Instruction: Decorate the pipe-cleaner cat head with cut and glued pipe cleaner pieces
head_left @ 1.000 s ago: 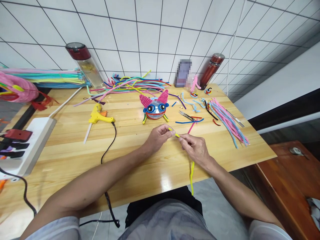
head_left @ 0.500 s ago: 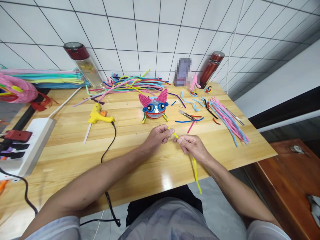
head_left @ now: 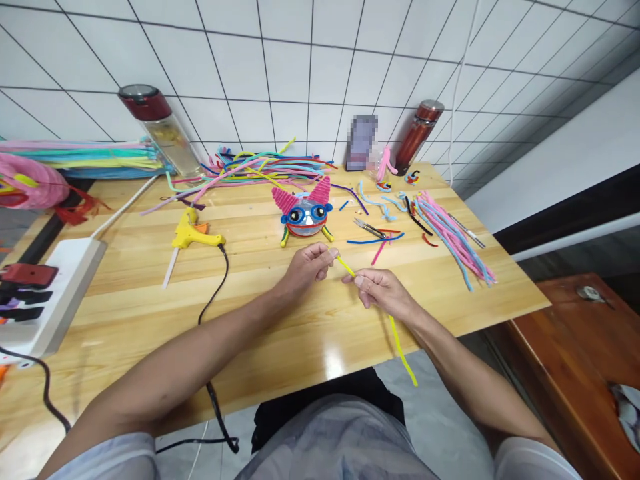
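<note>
A yellow pipe cleaner [head_left: 401,350] runs between my two hands, and its long tail hangs past the table's front edge. My left hand [head_left: 311,263] pinches one end of it between thumb and fingertips. Further along, my right hand [head_left: 379,290] is closed round the same pipe cleaner, with a short straight stretch showing between the hands. Just beyond my left hand stands a small figure [head_left: 305,220] with pink pointed ears, blue-rimmed eyes, a red mouth line and yellow-green legs. Thread snips [head_left: 369,228] lie behind my right hand, beside blue and pink pipe cleaner pieces.
A yellow glue gun [head_left: 193,230] lies at left, its black cord crossing the table. A power strip [head_left: 65,287] sits far left. Pipe cleaner bundles lie at the back and right [head_left: 450,237]. A glass bottle [head_left: 160,130], a phone [head_left: 361,143] and a red flask [head_left: 419,137] stand by the wall.
The stretch of yellow pipe cleaner between my hands has become a little longer. Its hanging tail has swung to the right. The view has shifted slightly.
</note>
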